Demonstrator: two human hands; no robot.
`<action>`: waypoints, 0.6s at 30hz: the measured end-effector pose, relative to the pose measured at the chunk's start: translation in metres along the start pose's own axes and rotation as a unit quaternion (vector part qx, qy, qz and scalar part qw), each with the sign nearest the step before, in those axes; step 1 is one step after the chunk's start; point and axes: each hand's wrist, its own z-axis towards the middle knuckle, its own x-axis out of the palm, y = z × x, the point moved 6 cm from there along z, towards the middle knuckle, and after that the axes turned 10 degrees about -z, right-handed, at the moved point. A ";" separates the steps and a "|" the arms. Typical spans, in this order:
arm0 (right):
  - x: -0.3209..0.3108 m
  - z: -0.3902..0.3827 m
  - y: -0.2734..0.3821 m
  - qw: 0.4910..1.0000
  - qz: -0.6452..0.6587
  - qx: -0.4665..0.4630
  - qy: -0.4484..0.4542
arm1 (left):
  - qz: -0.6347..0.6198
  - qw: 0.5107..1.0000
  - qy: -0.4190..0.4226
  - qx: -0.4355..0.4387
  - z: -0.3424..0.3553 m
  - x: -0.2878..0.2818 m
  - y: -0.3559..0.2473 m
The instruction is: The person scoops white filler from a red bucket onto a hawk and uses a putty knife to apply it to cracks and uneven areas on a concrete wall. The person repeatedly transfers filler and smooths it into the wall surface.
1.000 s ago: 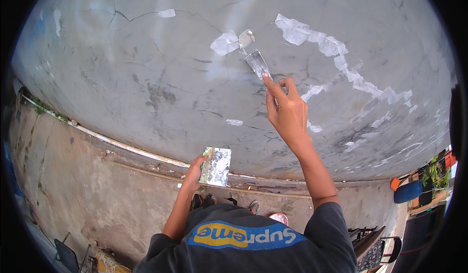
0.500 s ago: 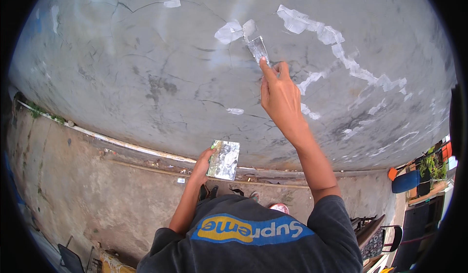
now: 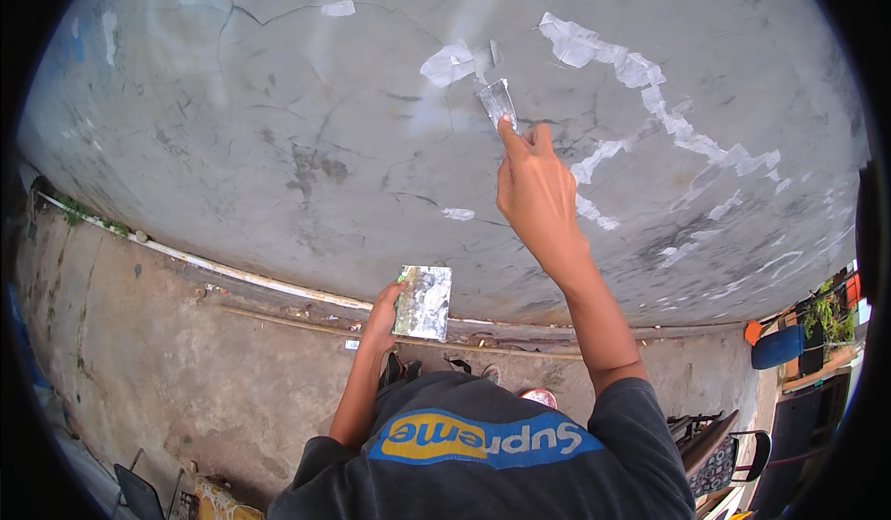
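My right hand point(image 3: 538, 181) is closed round a putty knife point(image 3: 498, 102), index finger laid along its blade. The blade lies at the grey wall point(image 3: 371, 84), just under a white putty patch point(image 3: 449, 64). A thinner smear of putty point(image 3: 484, 58) shows between that patch and the blade's tip. Lower down, my left hand point(image 3: 382, 316) grips a flat rectangular board point(image 3: 426, 302) by its left edge, its face streaked with white putty. A long jagged band of putty point(image 3: 650, 89) runs down the wall to the right of the knife.
A white pipe point(image 3: 213, 265) runs along the wall's foot, above a concrete floor point(image 3: 213, 372). By my feet stands a round tub point(image 3: 538, 398) with white stuff in it. On the right are a blue barrel point(image 3: 778, 346), potted plants point(image 3: 829, 319) and a chair point(image 3: 733, 455).
The putty knife has drawn slightly down and away from the upper patch, where the putty smear now looks thinner. My left hand and the board have hardly moved.
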 end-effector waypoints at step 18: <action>-0.028 0.011 0.001 0.996 0.054 -0.021 -0.070 | 0.012 1.000 -0.004 -0.018 0.010 -0.004 0.007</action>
